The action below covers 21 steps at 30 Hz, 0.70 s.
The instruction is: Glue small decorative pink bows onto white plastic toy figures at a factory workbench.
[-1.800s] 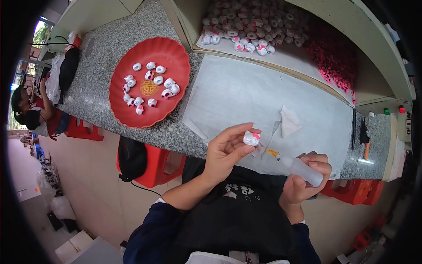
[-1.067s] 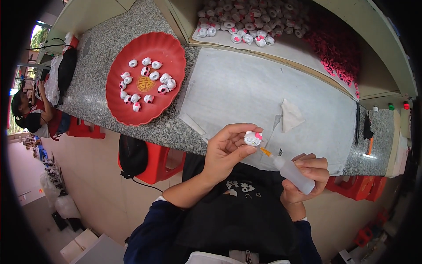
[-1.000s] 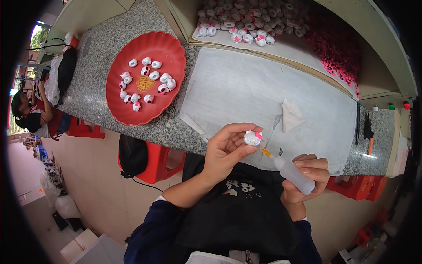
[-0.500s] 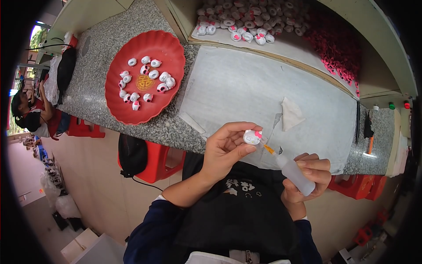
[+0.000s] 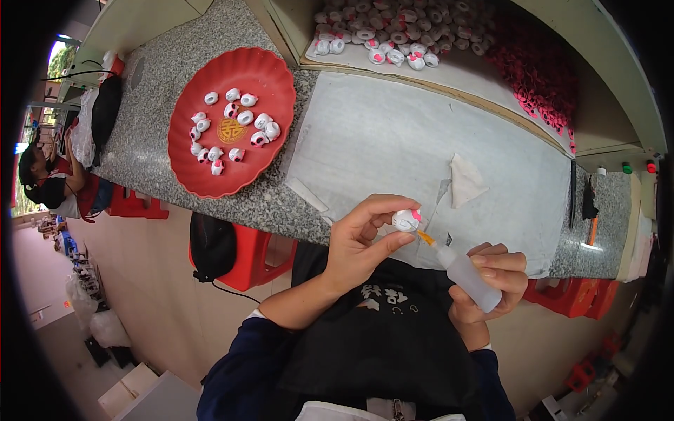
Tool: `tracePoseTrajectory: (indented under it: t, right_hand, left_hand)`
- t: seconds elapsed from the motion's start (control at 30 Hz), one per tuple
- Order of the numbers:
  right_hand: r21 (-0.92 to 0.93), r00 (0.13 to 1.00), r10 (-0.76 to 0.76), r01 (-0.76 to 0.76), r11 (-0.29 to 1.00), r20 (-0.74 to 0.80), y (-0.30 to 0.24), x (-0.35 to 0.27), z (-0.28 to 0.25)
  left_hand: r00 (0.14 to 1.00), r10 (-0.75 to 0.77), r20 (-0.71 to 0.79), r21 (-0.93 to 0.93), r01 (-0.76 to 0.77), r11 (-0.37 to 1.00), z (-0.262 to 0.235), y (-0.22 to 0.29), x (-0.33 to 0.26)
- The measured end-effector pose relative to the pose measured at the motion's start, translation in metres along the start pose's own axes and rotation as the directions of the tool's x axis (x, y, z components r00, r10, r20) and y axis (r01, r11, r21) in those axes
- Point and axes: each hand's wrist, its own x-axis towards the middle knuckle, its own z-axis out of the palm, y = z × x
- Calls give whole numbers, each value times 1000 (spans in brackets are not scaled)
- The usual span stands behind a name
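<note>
My left hand (image 5: 363, 242) pinches a small white toy head (image 5: 405, 220) with a pink bow between thumb and fingertips. My right hand (image 5: 497, 279) is wrapped round a translucent squeeze bottle (image 5: 472, 279), tilted up to the left. Its orange needle tip (image 5: 426, 238) touches or nearly touches the lower right of the head; I cannot tell which. Both hands are over the near edge of a white paper sheet (image 5: 379, 133). To the left, a scalloped red plate (image 5: 186, 133) bears several similar white and pink heads (image 5: 263, 121).
A shelf at the back carries a heap of white heads (image 5: 414, 28) and a pile of dark pink pieces (image 5: 533, 77). A folded white cloth (image 5: 466, 181) lies on the sheet. Red stools (image 5: 253, 256) stand beside the granite worktop (image 5: 232, 21). A person (image 5: 56, 168) works far left.
My left fingers have turned the toy head, so its bow now points up and right. The bottle has shifted slightly left, its tip closer to the head.
</note>
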Motion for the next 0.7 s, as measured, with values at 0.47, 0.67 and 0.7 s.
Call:
tracePoseTrajectory:
  t: [0.47, 0.67, 0.7]
  right_hand:
    - [-11, 999, 40, -40, 999, 9, -4, 1, -1]
    - [-21, 1000, 26, -26, 999, 5, 0, 0, -4]
    - [-24, 1000, 25, -25, 999, 4, 1, 0, -5]
  left_hand:
    - [999, 48, 18, 168, -50, 985, -3, -2, -1]
    - [982, -188, 6, -75, 188, 979, -1, 2, -1]
    - [982, -188, 9, -76, 188, 979, -1, 1, -1]
